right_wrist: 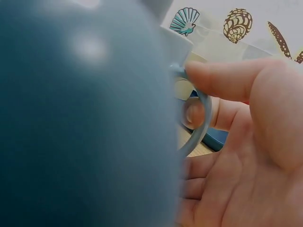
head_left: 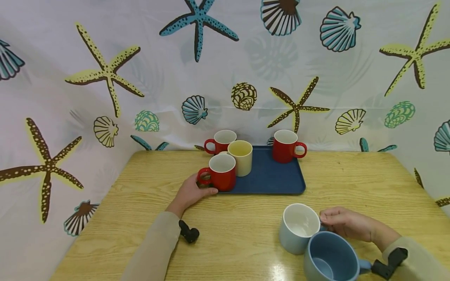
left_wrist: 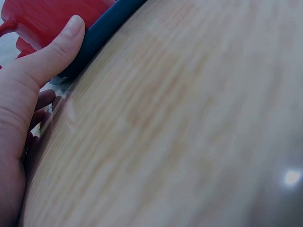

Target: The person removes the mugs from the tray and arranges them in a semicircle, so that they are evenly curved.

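Observation:
A blue tray (head_left: 277,181) lies at the back of the table. At its front left corner, my left hand (head_left: 192,192) grips the rim, the thumb (left_wrist: 71,35) on top beside the front red mug (head_left: 225,177). The other left fingers are partly hidden past the corner. My right hand (head_left: 346,222) pinches the handle (right_wrist: 204,123) of a light blue mug (head_left: 293,240) between thumb and index finger. Closer to me, a darker blue mug (head_left: 328,257) stands against it and fills much of the right wrist view.
On the tray, a cream mug (head_left: 243,162) stands behind the front red mug, with another red mug (head_left: 224,141) at back left. A third red mug (head_left: 284,150) is at the tray's back right. Patterned cloth (head_left: 218,82) hangs behind the wooden table (head_left: 228,230).

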A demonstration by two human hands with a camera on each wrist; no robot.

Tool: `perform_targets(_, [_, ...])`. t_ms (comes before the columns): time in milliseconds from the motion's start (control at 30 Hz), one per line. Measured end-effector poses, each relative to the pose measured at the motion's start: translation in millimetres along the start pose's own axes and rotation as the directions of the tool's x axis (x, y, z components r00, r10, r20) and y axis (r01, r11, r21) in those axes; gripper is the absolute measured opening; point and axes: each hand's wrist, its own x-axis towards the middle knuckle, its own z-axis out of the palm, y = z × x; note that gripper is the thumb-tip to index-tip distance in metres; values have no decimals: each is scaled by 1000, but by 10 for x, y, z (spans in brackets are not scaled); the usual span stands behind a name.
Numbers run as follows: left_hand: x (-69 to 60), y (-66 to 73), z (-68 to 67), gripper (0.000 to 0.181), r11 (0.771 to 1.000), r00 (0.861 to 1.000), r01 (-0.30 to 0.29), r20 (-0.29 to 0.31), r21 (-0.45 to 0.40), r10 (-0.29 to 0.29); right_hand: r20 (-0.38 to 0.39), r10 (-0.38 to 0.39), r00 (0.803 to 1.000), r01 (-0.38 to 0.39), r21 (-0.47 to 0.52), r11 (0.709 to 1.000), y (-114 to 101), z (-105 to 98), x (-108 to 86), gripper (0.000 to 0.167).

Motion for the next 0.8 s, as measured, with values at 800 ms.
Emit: perform_targets(800, [16,-17,5,73,1000,1000,-6,5,8,6,-156,32,987,-47,-91,995,-141,-178,-279,32])
